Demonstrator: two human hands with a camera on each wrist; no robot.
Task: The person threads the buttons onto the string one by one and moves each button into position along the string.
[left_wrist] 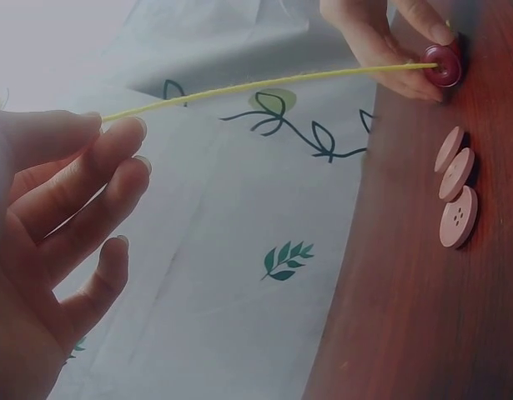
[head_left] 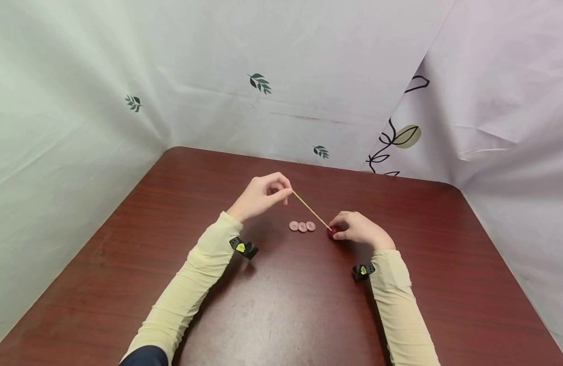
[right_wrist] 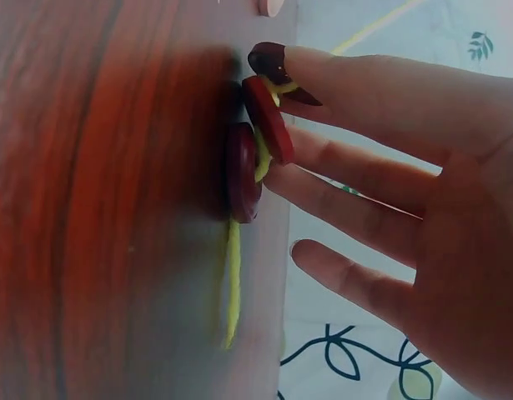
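My left hand point(head_left: 262, 195) pinches one end of a yellow cord point(head_left: 310, 209) between thumb and fingertips, raised above the table. The cord slants tautly down to dark red buttons point(left_wrist: 443, 67) at my right hand point(head_left: 360, 229). In the right wrist view, three red buttons are threaded on the cord, tilted on edge close over the tabletop. The right thumb and fingers pinch the uppermost red button point(right_wrist: 269, 62); the other fingers spread behind. A short cord tail point(right_wrist: 233, 287) hangs past the lowest red button point(right_wrist: 242, 175).
Three pink buttons point(head_left: 302, 227) lie in an overlapping row on the brown wooden table point(head_left: 263, 300), between the two hands. White sheets point(head_left: 194, 101) with leaf prints hang behind and beside the table. Each wrist wears a black strapped device point(head_left: 244, 248).
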